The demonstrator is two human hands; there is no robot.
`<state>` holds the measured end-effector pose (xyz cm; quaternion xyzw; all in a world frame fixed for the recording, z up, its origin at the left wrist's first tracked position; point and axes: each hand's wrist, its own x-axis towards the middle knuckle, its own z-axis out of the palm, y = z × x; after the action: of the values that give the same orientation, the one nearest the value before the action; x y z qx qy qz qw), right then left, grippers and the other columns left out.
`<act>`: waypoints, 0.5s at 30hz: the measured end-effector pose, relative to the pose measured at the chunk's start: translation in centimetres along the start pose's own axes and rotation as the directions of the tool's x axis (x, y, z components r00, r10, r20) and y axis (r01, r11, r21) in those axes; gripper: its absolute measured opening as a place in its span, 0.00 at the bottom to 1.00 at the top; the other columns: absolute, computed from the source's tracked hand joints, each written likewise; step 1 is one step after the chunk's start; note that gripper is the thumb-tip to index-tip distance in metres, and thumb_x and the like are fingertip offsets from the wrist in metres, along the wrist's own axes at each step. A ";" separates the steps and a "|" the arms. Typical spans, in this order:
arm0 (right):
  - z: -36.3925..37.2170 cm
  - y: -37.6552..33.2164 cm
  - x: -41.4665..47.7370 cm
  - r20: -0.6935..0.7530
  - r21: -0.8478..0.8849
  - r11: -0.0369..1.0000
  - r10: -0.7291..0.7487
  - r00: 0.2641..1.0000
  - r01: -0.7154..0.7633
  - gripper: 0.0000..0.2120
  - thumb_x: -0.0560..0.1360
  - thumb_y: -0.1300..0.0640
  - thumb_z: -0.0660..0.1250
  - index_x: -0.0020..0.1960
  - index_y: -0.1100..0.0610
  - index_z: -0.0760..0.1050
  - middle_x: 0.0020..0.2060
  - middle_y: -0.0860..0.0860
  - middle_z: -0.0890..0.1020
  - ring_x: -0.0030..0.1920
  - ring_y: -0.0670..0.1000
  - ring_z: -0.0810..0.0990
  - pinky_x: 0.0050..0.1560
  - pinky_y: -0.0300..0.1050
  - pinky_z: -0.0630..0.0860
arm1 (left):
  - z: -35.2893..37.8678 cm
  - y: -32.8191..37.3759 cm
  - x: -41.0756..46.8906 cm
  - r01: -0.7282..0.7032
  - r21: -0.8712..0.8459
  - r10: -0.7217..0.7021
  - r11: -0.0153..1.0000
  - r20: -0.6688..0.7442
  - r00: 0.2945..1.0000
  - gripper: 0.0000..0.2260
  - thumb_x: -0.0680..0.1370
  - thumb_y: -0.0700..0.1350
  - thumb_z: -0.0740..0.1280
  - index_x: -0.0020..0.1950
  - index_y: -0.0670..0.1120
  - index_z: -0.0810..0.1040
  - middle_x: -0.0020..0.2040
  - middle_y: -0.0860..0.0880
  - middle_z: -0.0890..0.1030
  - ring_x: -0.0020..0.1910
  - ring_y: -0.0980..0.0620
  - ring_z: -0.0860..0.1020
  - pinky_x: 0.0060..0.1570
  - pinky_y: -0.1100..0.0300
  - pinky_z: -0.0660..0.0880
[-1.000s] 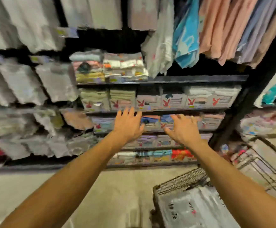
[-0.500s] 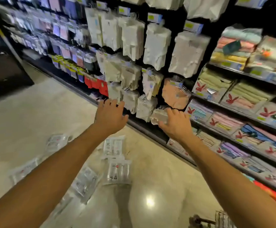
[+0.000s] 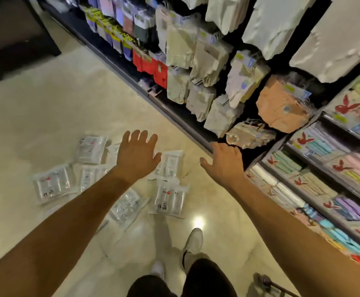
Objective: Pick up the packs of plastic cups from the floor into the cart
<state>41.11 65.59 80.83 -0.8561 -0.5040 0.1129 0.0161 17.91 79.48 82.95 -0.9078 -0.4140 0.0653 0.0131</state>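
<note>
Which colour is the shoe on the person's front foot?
White shoe, shown best in the head view.

A glossy beige floor (image 3: pixel 46 116) carries at least 6 clear packs of plastic cups (image 3: pixel 170 199), scattered flat just left of the dark shelf base (image 3: pixel 174 116), some overlapping.

Glossy beige floor (image 3: pixel 46 116) beside dark stocked shelves (image 3: pixel 303 159).

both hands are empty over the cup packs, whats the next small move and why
Probably lower the left hand, open and empty above the pile, onto the clear plastic cup pack just right of it on the beige floor. The right hand is also open but hangs nearer the dark shelf base, away from the packs.
</note>
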 end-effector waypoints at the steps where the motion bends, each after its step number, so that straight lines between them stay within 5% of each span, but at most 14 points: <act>1: 1.4 0.1 1.2 0.025 -0.013 1.000 -0.006 1.000 0.006 0.32 0.81 0.33 0.62 0.78 0.51 0.70 0.71 0.55 0.79 0.72 0.60 0.76 0.80 0.65 0.62 | 1.2 -0.2 1.1 0.012 0.010 -0.012 1.000 0.027 1.000 0.28 0.81 0.60 0.64 0.77 0.46 0.73 0.74 0.40 0.76 0.75 0.35 0.72 0.78 0.37 0.63; 8: 15.8 1.4 8.5 0.223 -0.014 0.998 0.057 0.973 -0.055 0.34 0.83 0.35 0.61 0.82 0.53 0.66 0.78 0.55 0.74 0.77 0.59 0.71 0.83 0.63 0.56 | 16.4 -1.8 7.4 0.032 -0.009 -0.030 0.999 0.191 0.981 0.31 0.83 0.61 0.62 0.83 0.46 0.67 0.81 0.35 0.68 0.80 0.34 0.67 0.80 0.35 0.59; 15: 39.6 2.9 11.9 0.435 0.157 0.911 0.284 0.855 -0.382 0.37 0.81 0.36 0.68 0.81 0.57 0.66 0.72 0.60 0.77 0.71 0.63 0.77 0.74 0.60 0.70 | 42.7 -1.7 11.5 0.066 -0.121 -0.017 0.990 0.367 0.930 0.37 0.81 0.65 0.52 0.78 0.39 0.72 0.69 0.32 0.78 0.66 0.30 0.78 0.67 0.34 0.74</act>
<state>40.86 71.01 39.70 -0.8806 -0.3223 0.3472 -0.0057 18.52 87.95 39.55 -0.8699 -0.4316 0.2049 -0.1225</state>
